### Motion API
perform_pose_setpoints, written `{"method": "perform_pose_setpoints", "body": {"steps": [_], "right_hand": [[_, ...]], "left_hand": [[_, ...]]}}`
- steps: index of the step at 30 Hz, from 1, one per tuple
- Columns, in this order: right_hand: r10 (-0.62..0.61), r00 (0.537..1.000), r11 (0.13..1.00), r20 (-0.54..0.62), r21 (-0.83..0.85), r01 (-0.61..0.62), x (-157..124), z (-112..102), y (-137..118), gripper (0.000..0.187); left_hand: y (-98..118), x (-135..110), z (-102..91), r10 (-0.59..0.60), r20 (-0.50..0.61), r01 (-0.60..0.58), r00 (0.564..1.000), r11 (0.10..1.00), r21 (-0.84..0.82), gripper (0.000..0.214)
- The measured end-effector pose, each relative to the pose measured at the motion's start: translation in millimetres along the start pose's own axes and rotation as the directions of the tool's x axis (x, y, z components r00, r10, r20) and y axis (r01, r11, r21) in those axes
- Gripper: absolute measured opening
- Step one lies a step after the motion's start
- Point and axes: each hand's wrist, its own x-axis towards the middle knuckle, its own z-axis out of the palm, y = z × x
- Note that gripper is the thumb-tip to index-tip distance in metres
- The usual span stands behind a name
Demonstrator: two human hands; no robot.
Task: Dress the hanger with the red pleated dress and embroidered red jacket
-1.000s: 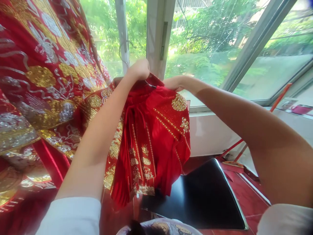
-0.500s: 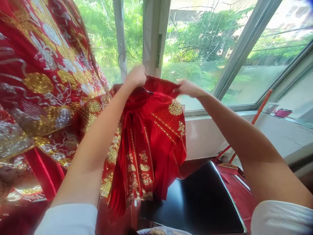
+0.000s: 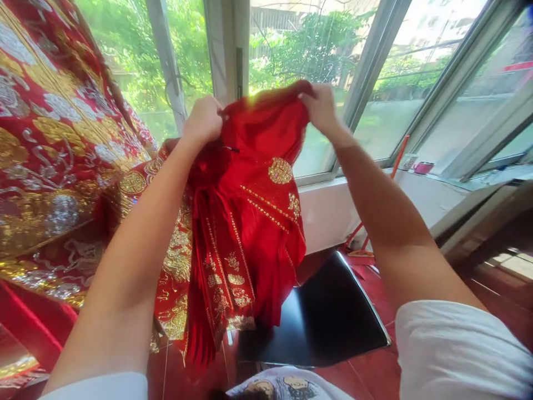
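A red garment (image 3: 262, 216) with gold embroidery and beaded lines hangs in front of me, held up by its top edge. My left hand (image 3: 204, 119) is closed on that edge at the left. At the right end my right hand (image 3: 322, 108) pinches the cloth, so the red fabric stretches between the two hands. A thin dark piece, perhaps part of a hanger, shows inside the opening. Pleats and narrow embroidered panels fall down the garment's left side. Its lower part hangs over the black chair seat (image 3: 316, 311); whether it touches cannot be made out.
Large red robes (image 3: 54, 150) with gold and silver embroidery hang close on the left. Sliding windows (image 3: 300, 61) run along the back. A pink cup (image 3: 423, 167) stands on the sill at right, near an orange pole (image 3: 400, 156). The floor is red tile (image 3: 353, 372).
My right hand has risen, lifting the garment's top edge and opening the cloth wider. My left hand has shifted slightly left in view. The camera view has turned a little to the right.
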Motion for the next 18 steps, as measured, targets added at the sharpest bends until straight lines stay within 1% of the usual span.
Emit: {"method": "perform_pose_setpoints", "body": {"steps": [1,3,4,5,6,8,9,10,11,12,13,14,15,16,17,18], "right_hand": [[-0.039,0.999,0.997,0.016,-0.072,0.04,0,1,4,0.02],[-0.094,0.989,0.954,0.113,-0.275,0.122,-6,4,14,0.01],[-0.091,0.979,0.937,0.184,-0.318,0.147,-11,5,19,0.009],[-0.097,0.973,0.922,0.211,-0.349,0.168,-16,5,24,0.012],[-0.112,0.978,0.917,0.175,-0.36,0.169,-20,3,28,0.016],[-0.132,0.991,0.933,0.013,-0.337,0.129,-25,0,32,0.024],[-0.124,0.991,0.942,-0.041,-0.317,0.105,-27,-1,32,0.025],[-0.098,0.993,0.953,-0.063,-0.293,0.075,-29,-1,32,0.023],[-0.059,0.996,0.962,-0.063,-0.271,0.04,-31,0,32,0.02],[-0.025,0.998,0.968,-0.06,-0.251,0.01,-35,2,32,0.019],[0.0,0.998,0.972,-0.056,-0.235,-0.013,-40,4,33,0.019],[0.014,0.998,0.975,-0.058,-0.219,-0.026,-47,6,34,0.021],[0.015,0.998,0.978,-0.056,-0.205,-0.026,-55,6,36,0.023],[0.003,0.999,0.981,-0.035,-0.195,-0.01,-62,6,38,0.024],[-0.021,1.0,0.98,0.006,-0.198,0.022,-68,3,39,0.024],[-0.044,0.997,0.975,0.058,-0.214,0.055,-73,-1,40,0.025]], "left_hand": [[0,0,-0.3,-0.014,-0.007,0.014,1.0,1.0,0.012,0.073],[0,0,-0.6,-0.051,-0.018,0.052,0.999,0.998,0.041,0.07],[0,1,-0.9,-0.061,-0.017,0.062,0.998,0.997,0.052,0.066],[-1,1,-1.5,-0.058,-0.005,0.058,0.998,0.996,0.061,0.06],[-1,0,-2.5,-0.041,0.014,0.04,0.999,0.997,0.068,0.054],[1,-3,-4.7,-0.002,0.033,0.0,0.999,0.998,0.066,0.046],[4,-7,-4.9,0.035,0.009,-0.035,0.999,0.998,0.055,0.043],[9,-13,-3.9,0.089,-0.055,-0.087,0.994,0.995,0.042,0.04],[15,-20,-1.0,0.173,-0.131,-0.17,0.976,0.985,0.036,0.039],[22,-29,4.3,0.266,-0.199,-0.263,0.943,0.964,0.043,0.039],[31,-38,12.0,0.36,-0.229,-0.355,0.905,0.933,0.061,0.039],[39,-48,22.1,0.439,-0.223,-0.432,0.87,0.898,0.084,0.039],[47,-57,34.0,0.481,-0.178,-0.471,0.858,0.877,0.099,0.039],[52,-65,47.0,0.491,-0.137,-0.48,0.86,0.871,0.109,0.04],[56,-71,60.2,0.485,-0.108,-0.474,0.868,0.873,0.119,0.041],[57,-75,72.9,0.468,-0.107,-0.454,0.877,0.881,0.132,0.042]]}}
